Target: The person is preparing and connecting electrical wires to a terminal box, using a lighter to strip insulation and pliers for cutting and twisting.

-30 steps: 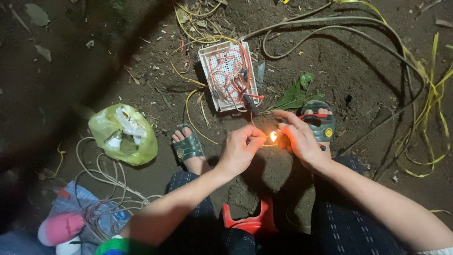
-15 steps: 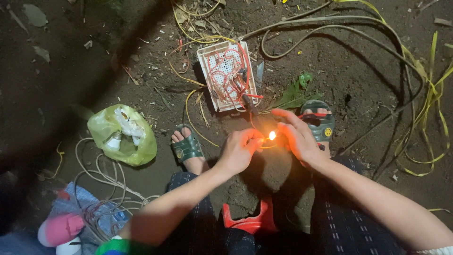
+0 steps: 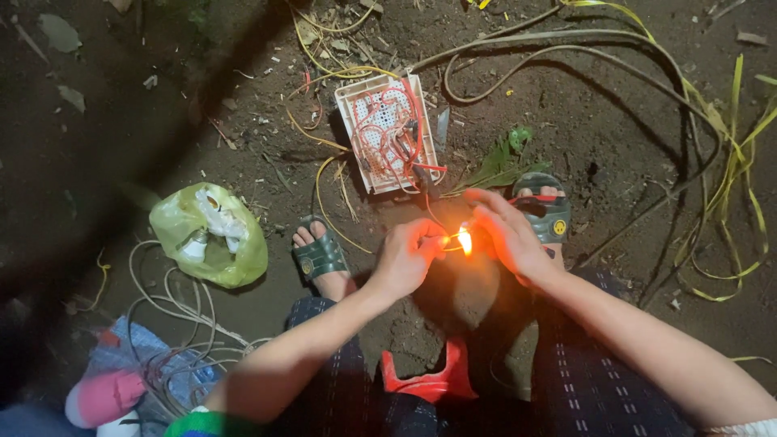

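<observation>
So I'm squatting on bare dirt (image 3: 615, 121) with the white board (image 3: 388, 133) as my reference point, the one with red wires looped all over its face. A long grey cable (image 3: 566, 48) curls away behind and to the right of the board, and a green bag (image 3: 212, 235) sits well off to its left. My sandalled feet are just below the board, one either side.

The bit that matters: a thin wire (image 3: 433, 222) runs down from the board's lower edge to a small flame (image 3: 464, 240) between my hands. My left hand (image 3: 409, 259) has fingertips pinched together at the flame's left side, on what looks like the wire's end, though the glare hides the exact grip. My right hand (image 3: 506, 235) is on the flame's right, fingers curled in close; can't tell what they're clamped on.

The wire looks light, floppy and springy, and I'd guess its hot end goes soft and sticky. I'd hold it back from the flame, on cool insulation.
</observation>
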